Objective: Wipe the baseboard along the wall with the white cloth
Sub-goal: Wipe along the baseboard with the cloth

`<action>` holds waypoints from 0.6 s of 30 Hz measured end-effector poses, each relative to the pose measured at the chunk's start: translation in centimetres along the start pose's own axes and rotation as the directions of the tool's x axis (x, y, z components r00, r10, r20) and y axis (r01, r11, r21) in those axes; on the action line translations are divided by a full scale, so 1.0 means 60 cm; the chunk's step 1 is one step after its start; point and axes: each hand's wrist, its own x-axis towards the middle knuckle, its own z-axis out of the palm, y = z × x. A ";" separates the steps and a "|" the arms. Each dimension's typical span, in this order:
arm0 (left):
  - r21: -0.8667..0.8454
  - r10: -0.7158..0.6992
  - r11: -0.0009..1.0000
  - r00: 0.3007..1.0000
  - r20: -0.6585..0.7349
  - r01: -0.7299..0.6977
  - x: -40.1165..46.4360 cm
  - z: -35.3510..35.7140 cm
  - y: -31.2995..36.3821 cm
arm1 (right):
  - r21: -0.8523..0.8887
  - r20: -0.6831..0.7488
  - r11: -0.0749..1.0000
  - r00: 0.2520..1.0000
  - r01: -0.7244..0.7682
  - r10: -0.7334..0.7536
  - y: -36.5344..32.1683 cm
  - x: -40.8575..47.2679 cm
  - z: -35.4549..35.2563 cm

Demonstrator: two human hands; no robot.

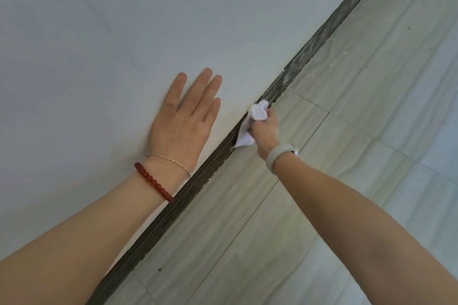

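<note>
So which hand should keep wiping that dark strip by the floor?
The right hand. It grips the white cloth against the baseboard. The left hand lies flat and open on the wall, holding nothing.

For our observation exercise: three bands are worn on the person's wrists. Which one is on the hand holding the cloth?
The plain grey wristband, on the right hand gripping the white cloth. The red bead bracelet and thin silver chain sit on the left hand's wrist.

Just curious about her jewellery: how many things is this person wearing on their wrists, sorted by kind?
Red bead bracelet: 1
Thin silver chain bracelet: 1
Grey wristband: 1
Total: 3, two on the left wrist and one on the right.
</note>
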 end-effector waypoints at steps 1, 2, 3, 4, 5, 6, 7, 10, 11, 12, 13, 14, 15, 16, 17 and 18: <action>0.009 0.015 1.000 1.000 0.013 -0.015 -0.001 -0.001 0.001 | 0.019 -0.049 0.999 0.999 0.025 -0.024 -0.014 0.019 -0.012; 0.012 0.023 1.000 1.000 0.020 -0.023 -0.002 -0.002 0.001 | 0.034 -0.089 0.998 0.995 0.057 -0.053 -0.026 0.035 -0.025; 0.007 0.023 1.000 1.000 0.022 -0.023 -0.002 -0.002 0.000 | 0.040 -0.114 0.995 0.989 0.096 -0.091 -0.035 0.046 -0.036; 0.001 0.020 1.000 0.999 0.034 -0.020 -0.002 -0.003 0.000 | 0.025 -0.124 0.989 0.982 0.144 -0.139 -0.042 0.049 -0.046; -0.013 0.018 1.000 0.999 0.049 -0.017 -0.002 -0.003 -0.001 | -0.011 -0.124 0.984 0.976 0.177 -0.177 -0.043 0.046 -0.052; -0.042 0.012 0.999 0.998 0.058 -0.010 -0.001 -0.003 -0.003 | -0.049 -0.112 0.980 0.974 0.191 -0.195 -0.039 0.037 -0.055; -0.080 0.003 0.997 0.998 0.070 0.002 0.000 -0.004 -0.006 | -0.073 -0.096 0.981 0.978 0.179 -0.185 -0.028 0.023 -0.055; -0.122 -0.010 0.992 0.993 0.119 0.025 0.003 -0.008 -0.009 | -0.110 0.027 0.989 0.995 0.101 -0.098 0.026 -0.039 -0.035; -0.134 -0.013 0.991 0.992 0.124 0.029 0.002 -0.008 -0.009 | -0.126 0.106 0.988 0.992 0.088 -0.075 0.044 -0.062 -0.024; -0.150 -0.016 0.988 0.992 0.126 0.035 0.002 -0.008 -0.009 | -0.137 0.187 0.987 0.981 0.079 -0.053 0.054 -0.081 -0.013; -0.166 -0.017 0.985 0.992 0.124 0.038 0.003 -0.007 -0.010 | -0.139 0.243 0.988 0.969 0.072 -0.037 0.059 -0.093 -0.003; -0.175 -0.018 0.984 0.992 0.123 0.040 0.003 -0.006 -0.010 | -0.135 0.255 0.989 0.966 0.066 -0.030 0.056 -0.095 0.005; -0.183 -0.022 0.982 0.992 0.122 0.044 0.004 -0.007 -0.010 | -0.126 0.226 0.991 0.974 0.054 -0.025 0.049 -0.088 0.011; -0.190 -0.022 0.981 0.992 0.124 0.046 0.004 -0.007 -0.011 | -0.117 0.177 0.992 0.984 0.046 -0.024 0.036 -0.077 0.014; -0.200 -0.019 0.979 0.992 0.126 0.045 0.005 -0.008 -0.010 | -0.116 0.126 0.992 0.992 0.045 -0.030 0.024 -0.062 0.014; -0.211 -0.017 0.976 0.992 0.129 0.044 0.004 -0.009 -0.010 | -0.113 0.080 0.992 0.996 0.055 -0.047 0.010 -0.047 0.011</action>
